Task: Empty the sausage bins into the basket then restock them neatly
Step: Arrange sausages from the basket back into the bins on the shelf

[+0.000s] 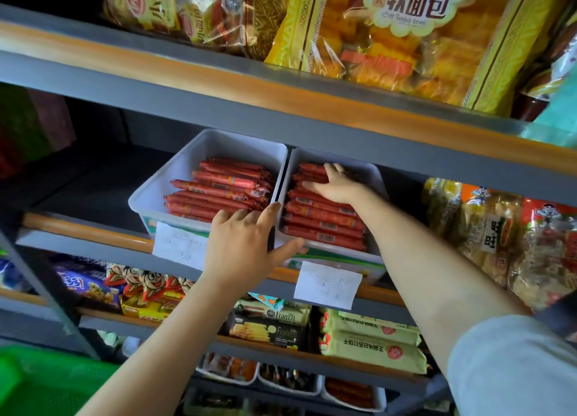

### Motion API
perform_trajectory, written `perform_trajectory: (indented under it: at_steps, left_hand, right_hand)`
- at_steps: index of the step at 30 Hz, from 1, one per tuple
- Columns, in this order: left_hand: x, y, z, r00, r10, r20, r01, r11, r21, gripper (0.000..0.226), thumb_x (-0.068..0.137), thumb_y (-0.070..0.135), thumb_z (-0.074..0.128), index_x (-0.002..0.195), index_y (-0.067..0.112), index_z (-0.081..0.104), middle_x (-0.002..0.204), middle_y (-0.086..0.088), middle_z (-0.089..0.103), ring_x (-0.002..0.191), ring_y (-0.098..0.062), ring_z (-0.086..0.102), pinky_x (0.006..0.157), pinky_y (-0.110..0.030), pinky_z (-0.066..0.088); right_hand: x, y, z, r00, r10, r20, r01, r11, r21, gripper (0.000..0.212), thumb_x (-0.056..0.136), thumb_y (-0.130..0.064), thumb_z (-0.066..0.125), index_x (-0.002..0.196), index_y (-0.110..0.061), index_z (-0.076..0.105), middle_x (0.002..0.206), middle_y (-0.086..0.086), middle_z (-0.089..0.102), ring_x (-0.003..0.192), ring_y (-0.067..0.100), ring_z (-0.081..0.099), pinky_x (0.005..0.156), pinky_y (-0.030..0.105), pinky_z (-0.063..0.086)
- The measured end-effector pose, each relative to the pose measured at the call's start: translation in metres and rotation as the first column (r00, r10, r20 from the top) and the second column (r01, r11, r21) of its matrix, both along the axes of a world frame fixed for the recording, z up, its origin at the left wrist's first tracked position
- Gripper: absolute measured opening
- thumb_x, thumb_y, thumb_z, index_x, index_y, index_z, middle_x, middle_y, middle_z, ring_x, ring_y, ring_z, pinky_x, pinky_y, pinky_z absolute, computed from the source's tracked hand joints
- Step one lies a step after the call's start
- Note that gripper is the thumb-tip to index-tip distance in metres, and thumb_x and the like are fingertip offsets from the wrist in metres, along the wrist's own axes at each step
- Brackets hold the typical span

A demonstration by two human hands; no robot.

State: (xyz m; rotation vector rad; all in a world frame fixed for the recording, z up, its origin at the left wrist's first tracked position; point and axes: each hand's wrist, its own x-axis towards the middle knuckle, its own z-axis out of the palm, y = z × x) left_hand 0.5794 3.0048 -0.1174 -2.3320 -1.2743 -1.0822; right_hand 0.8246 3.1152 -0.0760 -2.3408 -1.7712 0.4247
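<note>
left hand (pixel 242 244): bare, forearm uncovered | right hand (pixel 335 184): bare, forearm uncovered up to a pale grey-white sleeve (pixel 512 372) by the elbow

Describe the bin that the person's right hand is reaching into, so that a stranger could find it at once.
On the middle shelf under the bread bags stand two white bins side by side, both holding red sausages. It is the right bin, with the right hand flat on its sausages and the left hand gripping its front corner.
</note>
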Motion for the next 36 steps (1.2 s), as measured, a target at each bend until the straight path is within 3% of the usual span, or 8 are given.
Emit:
perform_trajectory:
  at_steps: [6,12,16,21,26,29,32,36]
  left_hand:
    - [0.002,-0.003,0.000,1.000,0.028,-0.001,-0.028,0.999,-0.029,0.077,0.086,0.077,0.036,0.118,0.013,0.066,0.076,0.000,0.071,0.073,-0.025,0.066,0.067,-0.036,0.037]
    - [0.003,-0.004,-0.001,0.999,0.034,-0.004,-0.034,0.999,-0.033,0.078,0.086,0.077,0.035,0.120,0.014,0.066,0.078,0.000,0.072,0.077,-0.025,0.067,0.068,-0.036,0.035]
    - [0.002,-0.004,0.000,1.000,0.026,-0.016,-0.026,0.999,-0.035,0.076,0.086,0.075,0.036,0.120,0.014,0.066,0.079,-0.001,0.072,0.077,-0.026,0.067,0.068,-0.036,0.035]
    - [0.000,-0.001,0.000,1.000,0.014,-0.024,-0.015,0.999,-0.031,0.076,0.087,0.075,0.036,0.121,0.013,0.066,0.081,-0.001,0.073,0.078,-0.026,0.068,0.068,-0.036,0.037]
    - [0.001,-0.001,-0.003,1.000,0.009,-0.006,-0.009,1.000,-0.030,0.078,0.086,0.077,0.036,0.120,0.013,0.066,0.078,0.000,0.072,0.075,-0.025,0.067,0.068,-0.037,0.037]
    - [0.001,-0.002,-0.002,1.000,0.017,0.001,-0.017,0.999,-0.032,0.078,0.085,0.078,0.039,0.120,0.014,0.066,0.078,0.000,0.072,0.076,-0.024,0.068,0.070,-0.037,0.040]
    - [0.000,-0.003,-0.002,1.000,0.007,0.004,-0.006,0.999,-0.034,0.079,0.086,0.078,0.036,0.118,0.013,0.068,0.077,0.000,0.072,0.075,-0.024,0.068,0.069,-0.037,0.040]
    - [-0.003,-0.002,-0.004,1.000,-0.011,0.004,0.011,1.000,-0.021,0.074,0.088,0.073,0.038,0.120,0.012,0.067,0.077,0.000,0.072,0.074,-0.024,0.068,0.068,-0.036,0.040]
  right_hand:
    - [-0.005,0.002,-0.001,1.000,-0.015,-0.007,0.015,0.999,0.052,0.101,0.082,-0.072,0.053,0.156,-0.019,0.009,0.164,0.011,0.009,0.147,0.034,0.021,0.117,0.051,0.024]
    - [-0.011,-0.007,-0.011,0.999,-0.024,0.037,0.025,0.999,-0.024,0.129,0.051,-0.100,0.027,0.155,-0.025,0.018,0.163,0.009,0.016,0.145,0.035,0.024,0.115,0.056,0.021]
    - [-0.014,-0.019,-0.004,0.998,0.023,0.056,-0.017,0.994,-0.106,0.125,0.058,-0.100,0.019,0.157,-0.025,0.004,0.165,0.006,0.005,0.150,0.031,0.014,0.118,0.054,0.014]
    - [-0.020,-0.043,0.018,0.984,0.173,0.038,-0.163,0.970,-0.180,0.105,0.079,-0.087,0.030,0.156,-0.026,-0.007,0.164,0.000,-0.015,0.152,0.023,-0.001,0.122,0.049,0.010]
    - [-0.018,-0.067,0.007,0.936,0.322,0.141,-0.277,0.922,-0.269,0.132,0.050,-0.099,0.046,0.153,-0.040,-0.013,0.161,-0.008,-0.023,0.151,0.022,-0.007,0.121,0.052,0.010]
    - [-0.015,-0.063,0.002,0.917,0.319,0.239,-0.286,0.945,-0.161,0.125,0.054,-0.094,0.053,0.153,-0.045,-0.006,0.163,-0.010,-0.017,0.151,0.024,-0.010,0.121,0.054,0.004]
    - [-0.014,-0.054,0.011,0.929,0.239,0.284,-0.229,0.971,-0.070,0.108,0.068,-0.088,0.049,0.154,-0.042,0.003,0.165,-0.004,-0.008,0.151,0.027,-0.001,0.121,0.053,0.004]
    - [-0.017,-0.061,0.000,0.915,0.262,0.307,-0.216,0.960,-0.175,0.107,0.067,-0.093,0.037,0.152,-0.044,-0.006,0.164,-0.006,-0.013,0.151,0.028,-0.001,0.120,0.054,0.007]
